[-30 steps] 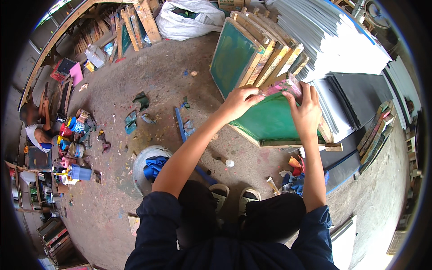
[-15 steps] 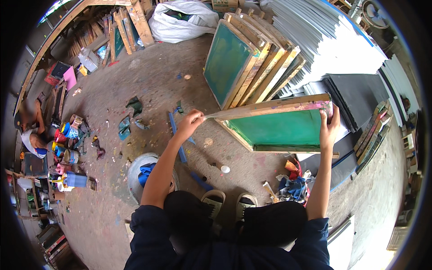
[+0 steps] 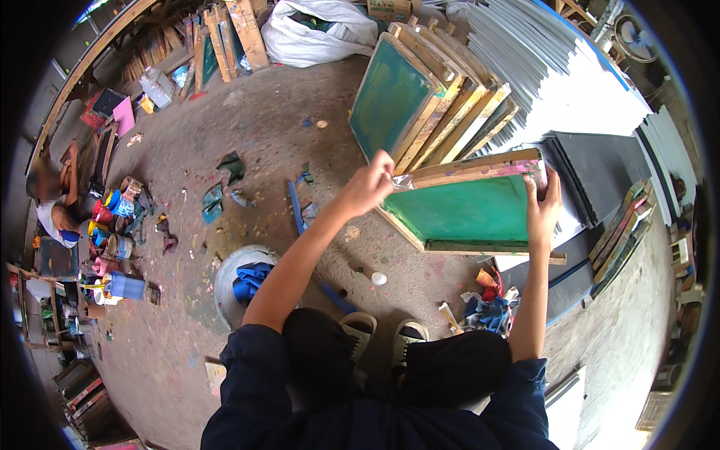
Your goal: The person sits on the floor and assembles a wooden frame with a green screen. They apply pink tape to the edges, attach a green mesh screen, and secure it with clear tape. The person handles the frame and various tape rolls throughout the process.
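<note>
A wooden screen-printing frame [image 3: 469, 214] with green mesh is tilted up in front of me. My right hand [image 3: 543, 210] grips its right end, thumb on the near face and fingers behind the edge. At the frame's upper left corner, my left hand [image 3: 367, 187] is closed in a pinch on a thin, shiny strip of clear tape [image 3: 403, 182]. The strip lies crumpled by the top rail, and my fingers hide part of it. Just beyond the frame, several similar framed screens [image 3: 397, 94] lean together in a row.
A grey basin [image 3: 225, 289] holding blue cloth [image 3: 251, 281] stands left of my feet. Rags [image 3: 487, 311] lie below the frame. Stacked white sheets [image 3: 525, 67] and black sheets [image 3: 600, 165] are at the right. Far left, a person [image 3: 56, 210] sits by paint cans [image 3: 112, 202].
My left hand has moved right and up to the frame's corner. The strip, stretched taut before, is now slack and crumpled. The right hand keeps its grip; the view has shifted slightly.
</note>
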